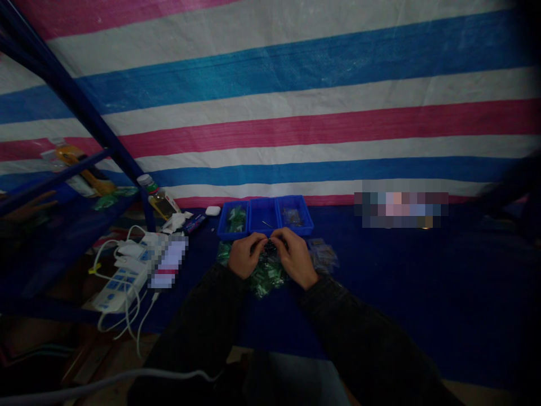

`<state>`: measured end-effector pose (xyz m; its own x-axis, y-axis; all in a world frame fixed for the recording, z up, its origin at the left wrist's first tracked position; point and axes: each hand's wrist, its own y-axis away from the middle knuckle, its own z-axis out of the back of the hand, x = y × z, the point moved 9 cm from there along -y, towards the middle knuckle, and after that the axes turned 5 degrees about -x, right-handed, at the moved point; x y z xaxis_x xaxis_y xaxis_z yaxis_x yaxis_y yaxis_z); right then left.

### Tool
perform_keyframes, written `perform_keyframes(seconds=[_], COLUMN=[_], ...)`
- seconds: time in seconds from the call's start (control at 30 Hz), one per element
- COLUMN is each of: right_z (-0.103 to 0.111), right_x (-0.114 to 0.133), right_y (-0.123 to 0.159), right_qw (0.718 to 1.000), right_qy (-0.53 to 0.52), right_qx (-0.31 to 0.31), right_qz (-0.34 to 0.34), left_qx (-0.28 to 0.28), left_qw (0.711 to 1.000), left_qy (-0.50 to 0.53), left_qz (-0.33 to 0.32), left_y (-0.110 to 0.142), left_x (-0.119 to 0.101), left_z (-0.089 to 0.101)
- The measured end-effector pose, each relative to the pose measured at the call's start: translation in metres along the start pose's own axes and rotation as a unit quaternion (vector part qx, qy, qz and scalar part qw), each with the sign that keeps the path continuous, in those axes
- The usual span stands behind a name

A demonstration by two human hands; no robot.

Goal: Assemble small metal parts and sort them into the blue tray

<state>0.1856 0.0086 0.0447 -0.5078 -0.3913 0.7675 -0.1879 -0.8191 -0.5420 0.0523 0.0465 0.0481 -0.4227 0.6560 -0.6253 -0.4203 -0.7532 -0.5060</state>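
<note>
Both hands meet over a pile of small green-and-clear plastic packets [267, 279] on the blue tabletop. My left hand [246, 254] is closed in a pinch, thumb against fingers. Opposite it, my right hand [295, 256] pinches as well, fingertips almost touching the left ones. What lies between the fingertips is too small and dark to name. Just beyond stand three joined blue trays: green packets [236, 219] fill the left one, a thin metallic piece [267, 224] lies in the middle tray [264, 210], and clear packets [292, 216] are in the right one.
More clear packets [323, 255] lie right of my right hand. To the left are a white power strip [122, 287] with cables, a blurred-out phone [169, 262], a white case [212, 211] and a bottle [158, 200]. A blue metal frame [91, 110] rises there; striped sheeting [296, 127] hangs behind.
</note>
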Motion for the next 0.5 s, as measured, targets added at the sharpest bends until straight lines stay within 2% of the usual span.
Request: perform_keyframes(seconds=[0.5], right_z=[-0.0002], right_x=[-0.0006], right_y=[0.0005], right_qw=[1.000], right_qy=[-0.003], right_qx=[0.004], right_qz=[-0.008], left_qx=[-0.006], left_qw=[1.000], left_qy=[0.006], left_qz=[0.004], left_y=[0.0003], left_x=[-0.0009], left_z=[0.0022])
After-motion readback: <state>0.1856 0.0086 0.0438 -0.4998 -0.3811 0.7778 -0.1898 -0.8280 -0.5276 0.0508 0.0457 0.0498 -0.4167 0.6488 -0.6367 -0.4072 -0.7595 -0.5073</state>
